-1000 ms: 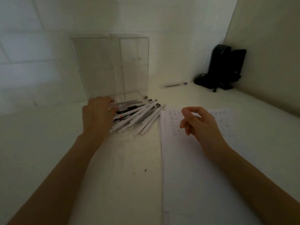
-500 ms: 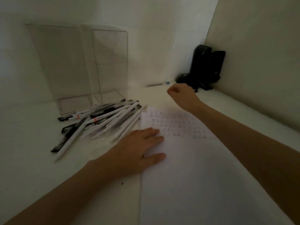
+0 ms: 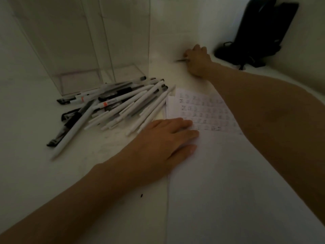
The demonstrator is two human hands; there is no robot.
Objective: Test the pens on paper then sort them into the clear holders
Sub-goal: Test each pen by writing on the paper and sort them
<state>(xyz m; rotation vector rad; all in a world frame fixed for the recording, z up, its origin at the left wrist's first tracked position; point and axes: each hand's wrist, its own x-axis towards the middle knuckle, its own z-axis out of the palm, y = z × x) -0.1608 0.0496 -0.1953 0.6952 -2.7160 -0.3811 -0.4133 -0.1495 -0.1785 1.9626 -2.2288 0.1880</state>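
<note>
Several white and black pens (image 3: 121, 104) lie in a loose pile on the white table, in front of two tall clear holders (image 3: 84, 41). To their right lies a sheet of paper (image 3: 228, 182) with rows of small test marks near its top. My left hand (image 3: 165, 143) rests flat on the paper's left edge, fingers straight. My right hand (image 3: 197, 60) reaches far back toward the wall and grips a lone dark pen (image 3: 181, 60), whose tip sticks out to the left of my fingers.
A black device (image 3: 256, 32) with a cable stands in the back right corner, just right of my right hand. White walls close in behind and to the right. A small dark speck (image 3: 141, 195) lies on the table near my left forearm.
My left hand left the pen pile and settled flat on the paper. My right hand stretched from the paper to the back of the table and closed on the lone pen there.
</note>
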